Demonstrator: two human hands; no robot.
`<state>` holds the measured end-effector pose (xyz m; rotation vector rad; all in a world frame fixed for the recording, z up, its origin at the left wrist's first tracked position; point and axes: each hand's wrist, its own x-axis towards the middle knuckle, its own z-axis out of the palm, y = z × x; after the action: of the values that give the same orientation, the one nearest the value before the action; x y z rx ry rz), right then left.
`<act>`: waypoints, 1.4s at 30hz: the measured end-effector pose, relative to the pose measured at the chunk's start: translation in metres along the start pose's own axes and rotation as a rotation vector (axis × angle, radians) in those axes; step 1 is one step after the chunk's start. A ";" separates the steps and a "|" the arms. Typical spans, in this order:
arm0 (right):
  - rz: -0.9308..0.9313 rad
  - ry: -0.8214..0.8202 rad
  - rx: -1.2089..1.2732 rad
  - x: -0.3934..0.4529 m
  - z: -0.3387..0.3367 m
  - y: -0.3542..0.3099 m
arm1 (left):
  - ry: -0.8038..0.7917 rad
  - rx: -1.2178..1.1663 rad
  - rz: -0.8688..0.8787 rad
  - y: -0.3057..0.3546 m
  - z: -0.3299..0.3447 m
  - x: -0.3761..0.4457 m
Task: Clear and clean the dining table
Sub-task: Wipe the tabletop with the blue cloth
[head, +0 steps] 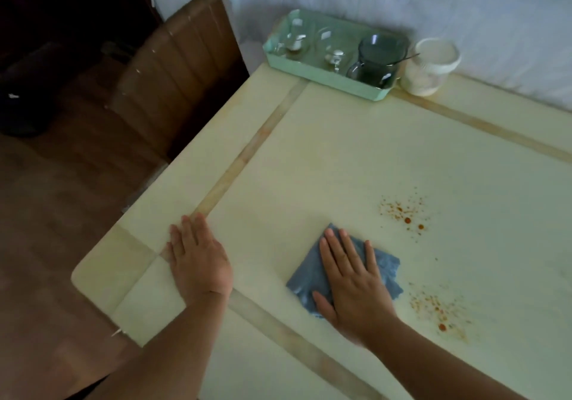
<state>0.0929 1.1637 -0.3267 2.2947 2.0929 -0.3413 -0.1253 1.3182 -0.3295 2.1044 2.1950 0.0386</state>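
A cream dining table (pixel 340 158) with tan inlaid strips fills the view. My right hand (pixel 353 279) lies flat with straight fingers on a blue cloth (pixel 387 266) and presses it onto the tabletop. My left hand (pixel 198 260) rests flat on the table near its left corner, holding nothing. Orange-brown spatter (pixel 405 213) marks the surface just beyond the cloth to the right. A second patch of the same stains (pixel 439 310) lies to the right of my right wrist.
At the far corner stands a mint-green tray (pixel 325 74) holding small glass cups and a dark glass pitcher (pixel 377 59). A white plastic tub (pixel 430 65) sits beside it. A brown chair (pixel 173 68) stands off the table's left edge; a white wall runs behind.
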 end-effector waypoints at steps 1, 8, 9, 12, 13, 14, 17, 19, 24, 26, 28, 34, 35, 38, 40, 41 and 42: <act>-0.002 0.003 0.005 0.000 -0.001 0.001 | -0.009 0.020 -0.003 0.007 -0.003 -0.001; -0.038 0.021 0.006 0.026 -0.005 0.018 | -0.093 -0.052 0.376 0.109 0.007 -0.010; -0.036 0.023 0.007 0.032 -0.005 0.021 | -0.100 -0.094 0.349 0.121 0.009 -0.008; -0.029 0.040 0.004 0.051 -0.007 0.026 | -0.083 -0.172 0.231 0.135 0.015 -0.002; -0.032 0.048 -0.002 0.058 -0.008 0.028 | -0.077 -0.170 0.226 0.135 0.016 -0.003; -0.039 0.055 -0.007 0.066 -0.009 0.031 | -0.069 -0.168 0.237 0.134 0.018 -0.003; -0.067 0.070 -0.016 0.097 -0.014 0.038 | -0.018 -0.157 0.250 0.134 0.021 -0.002; -0.070 0.072 -0.012 0.119 -0.016 0.043 | 0.018 -0.142 0.247 0.136 0.024 -0.003; -0.088 0.073 -0.020 0.170 -0.023 0.049 | 0.028 -0.091 0.244 0.139 0.028 -0.004; -0.068 0.097 -0.015 0.190 -0.027 0.051 | 0.023 -0.060 0.248 0.139 0.028 -0.003; -0.054 0.098 -0.006 0.209 -0.030 0.053 | 0.012 -0.032 0.254 0.140 0.028 -0.003; 0.059 0.105 0.048 0.231 -0.034 0.045 | 0.016 -0.034 0.245 0.140 0.030 -0.003; 0.060 0.117 0.052 0.228 -0.033 0.044 | 0.021 -0.035 0.250 0.141 0.030 -0.004; -0.001 0.102 0.046 0.204 -0.031 0.045 | 0.024 -0.033 0.257 0.141 0.031 -0.004; -0.078 0.070 0.030 0.179 -0.027 0.052 | 0.025 -0.046 0.251 0.141 0.030 -0.003; -0.126 0.062 0.016 0.167 -0.026 0.059 | 0.026 -0.053 0.251 0.141 0.030 -0.003; -0.180 0.055 -0.004 0.159 -0.025 0.069 | 0.028 -0.055 0.254 0.141 0.030 -0.004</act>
<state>0.1772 1.3168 -0.3387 2.1425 2.3309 -0.2801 0.0175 1.3190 -0.3469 2.3492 1.9031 0.1468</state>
